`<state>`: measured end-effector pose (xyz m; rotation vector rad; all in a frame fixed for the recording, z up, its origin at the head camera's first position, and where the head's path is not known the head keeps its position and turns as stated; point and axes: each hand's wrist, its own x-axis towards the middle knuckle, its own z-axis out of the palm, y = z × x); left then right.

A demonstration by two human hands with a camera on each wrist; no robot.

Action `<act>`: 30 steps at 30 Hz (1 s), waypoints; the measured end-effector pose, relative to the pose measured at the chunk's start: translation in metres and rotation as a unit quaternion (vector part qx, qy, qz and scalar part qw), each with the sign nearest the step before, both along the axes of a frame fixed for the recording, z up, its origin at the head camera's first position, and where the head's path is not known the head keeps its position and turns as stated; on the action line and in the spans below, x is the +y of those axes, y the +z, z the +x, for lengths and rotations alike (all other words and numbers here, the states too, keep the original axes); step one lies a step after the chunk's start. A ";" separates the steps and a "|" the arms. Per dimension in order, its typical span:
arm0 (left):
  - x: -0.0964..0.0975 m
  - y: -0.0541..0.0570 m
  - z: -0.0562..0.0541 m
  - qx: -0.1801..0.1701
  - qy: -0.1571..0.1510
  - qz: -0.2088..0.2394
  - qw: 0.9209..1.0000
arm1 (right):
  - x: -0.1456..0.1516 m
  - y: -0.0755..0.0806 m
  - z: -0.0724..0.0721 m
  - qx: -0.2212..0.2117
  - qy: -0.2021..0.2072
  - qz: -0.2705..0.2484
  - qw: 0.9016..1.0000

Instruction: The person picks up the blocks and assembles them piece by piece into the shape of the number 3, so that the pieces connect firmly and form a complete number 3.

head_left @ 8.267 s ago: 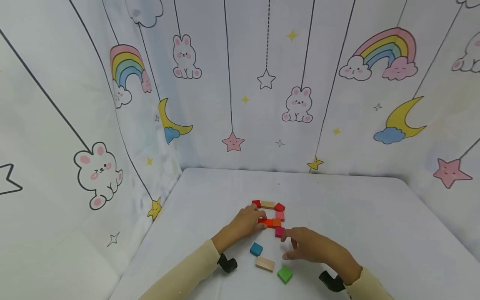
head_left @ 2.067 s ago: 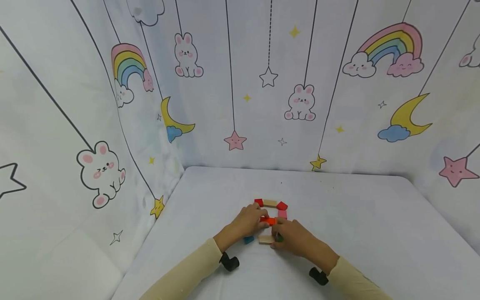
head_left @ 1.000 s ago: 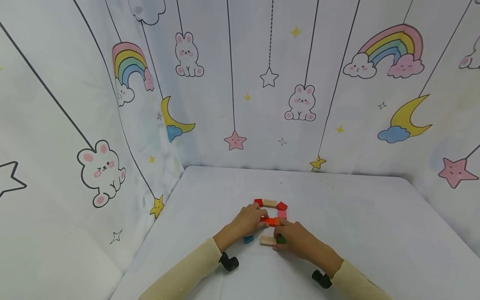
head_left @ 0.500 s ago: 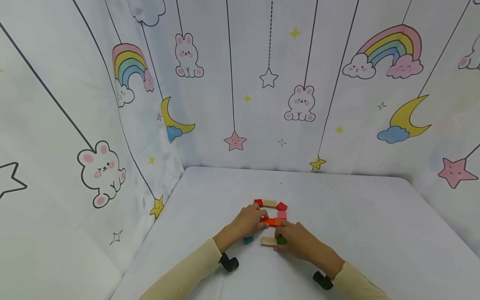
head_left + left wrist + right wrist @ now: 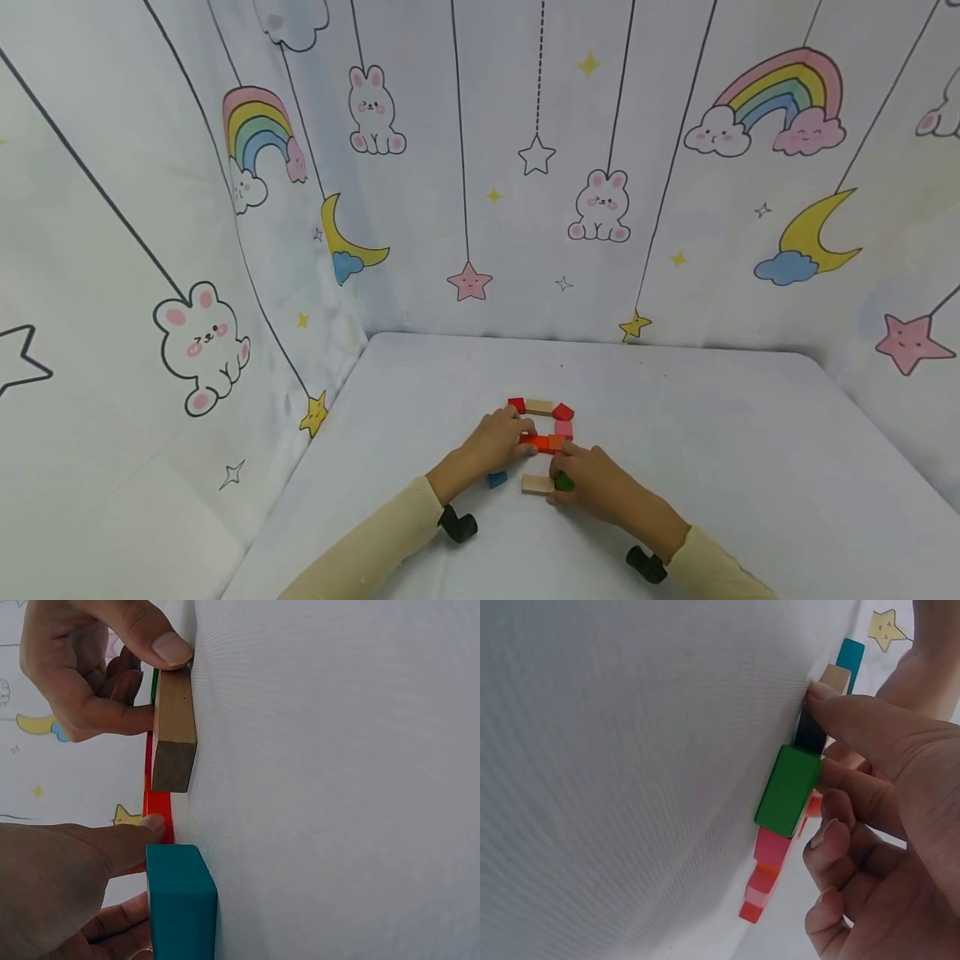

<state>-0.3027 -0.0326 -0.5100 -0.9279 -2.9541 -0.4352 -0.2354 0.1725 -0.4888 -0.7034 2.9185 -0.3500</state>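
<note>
In the head view my left hand (image 5: 495, 443) pinches an orange-red block (image 5: 536, 443) between thumb and index finger. An orange block (image 5: 557, 443) adjoins it. My right hand (image 5: 596, 482), nearer to me, pinches the end of a plain wooden block (image 5: 537, 484); the left wrist view shows thumb and index finger on its opposite sides. A green block (image 5: 789, 791) lies against that end, partly under the right fingers in the head view. Beyond it is a dark pink block (image 5: 772, 846), hidden in the head view. A blue block (image 5: 182, 904) sits beside my left hand.
Farther back on the white table (image 5: 675, 467) are a red block (image 5: 516, 405), a second wooden block (image 5: 539, 407), a red five-sided block (image 5: 563, 412) and a pink block (image 5: 564, 429), set in a bent row. A patterned curtain (image 5: 420, 217) stands behind and at the sides.
Since the oldest frame, the near wooden block and the green block have moved away from me toward the row, and the blue block left and away. In the last second hardly anything moves.
</note>
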 end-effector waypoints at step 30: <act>0.001 0.001 0.000 -0.010 0.009 -0.003 1.000 | 0.002 -0.005 0.001 0.011 0.024 -0.007 1.000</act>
